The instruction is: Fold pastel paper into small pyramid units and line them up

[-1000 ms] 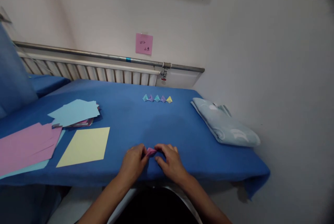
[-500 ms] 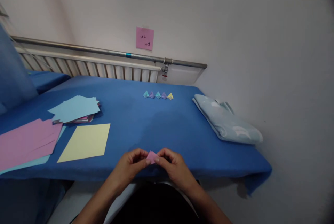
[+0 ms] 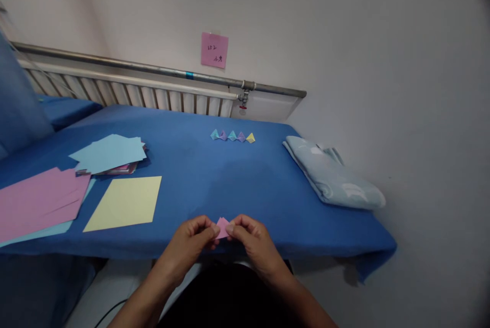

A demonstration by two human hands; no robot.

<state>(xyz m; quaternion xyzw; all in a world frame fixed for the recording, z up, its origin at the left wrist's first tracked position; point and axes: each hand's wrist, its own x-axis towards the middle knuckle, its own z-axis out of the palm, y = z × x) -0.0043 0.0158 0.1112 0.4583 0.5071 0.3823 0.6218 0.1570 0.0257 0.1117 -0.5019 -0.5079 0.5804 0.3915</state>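
A small folded piece of pink paper (image 3: 222,228) is pinched between both hands at the near edge of the blue-covered table. My left hand (image 3: 193,238) grips its left side with thumb and fingers closed. On its right side my right hand (image 3: 250,238) does the same, the thumb lying on the paper's face. The paper comes to a point at the top; its lower part is partly hidden by the fingers. Farther back, several small folded paper pieces (image 3: 232,136) in blue, purple and yellow stand in a row.
To the left lie a yellow sheet (image 3: 124,203), pink sheets (image 3: 42,203) over a blue one, and a stack topped with light blue paper (image 3: 109,153). A folded pale blue blanket (image 3: 333,172) rests at the right. Behind the table run a radiator (image 3: 149,94) and a pipe (image 3: 153,69).
Both hands keep hold of the pink paper, which now looks narrower at the top, its upper edges slanting more. The whole view has shifted slightly.
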